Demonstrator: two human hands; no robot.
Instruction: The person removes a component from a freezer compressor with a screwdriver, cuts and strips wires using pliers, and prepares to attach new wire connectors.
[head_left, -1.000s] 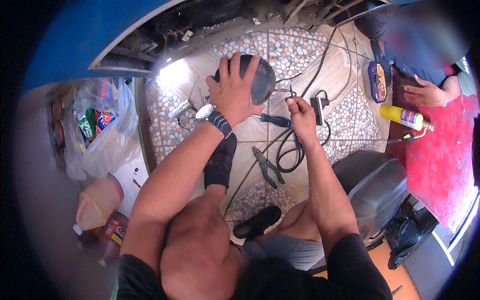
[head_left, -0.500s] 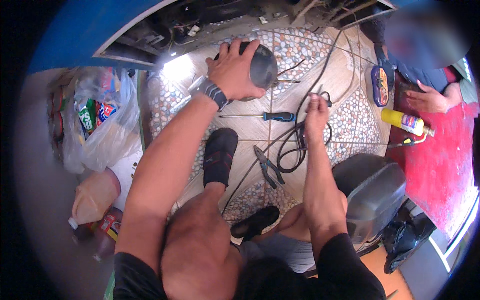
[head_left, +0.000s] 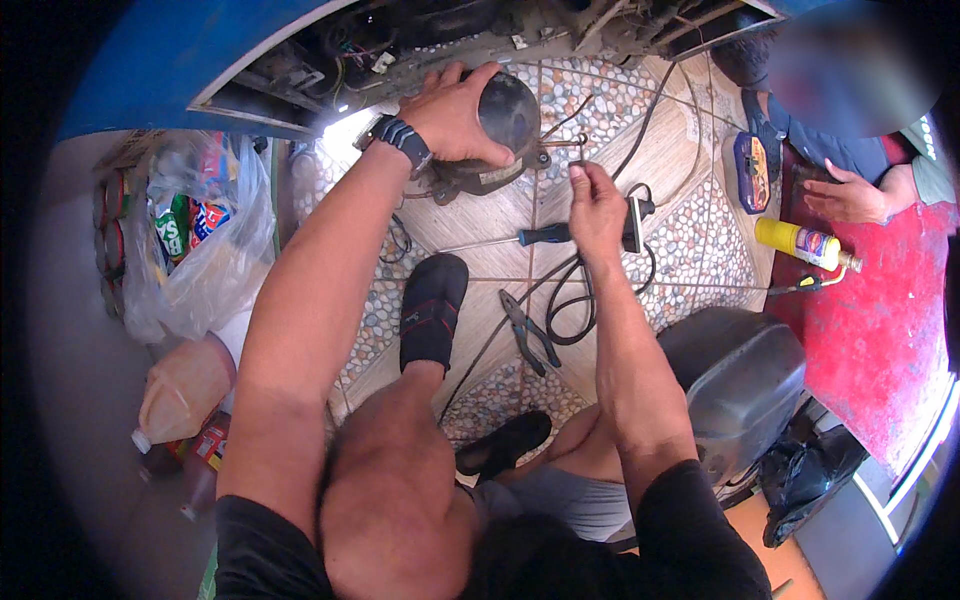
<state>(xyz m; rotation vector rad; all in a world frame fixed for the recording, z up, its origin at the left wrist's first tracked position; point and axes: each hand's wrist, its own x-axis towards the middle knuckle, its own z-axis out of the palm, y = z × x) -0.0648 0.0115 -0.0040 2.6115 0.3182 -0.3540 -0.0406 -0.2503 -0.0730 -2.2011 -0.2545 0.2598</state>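
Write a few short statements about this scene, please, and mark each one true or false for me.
1. The left hand has its grip on the black domed unit. True.
2. The right hand holds the screwdriver. False: the screwdriver lies on the tiled floor, outside the grip of the right hand.
3. The yellow canister is by the red surface. True.
4. The pliers lie on the red surface. False: the pliers are on the tiled floor.
5. The right wrist wears a band. False: the dark wristband is on the left wrist.
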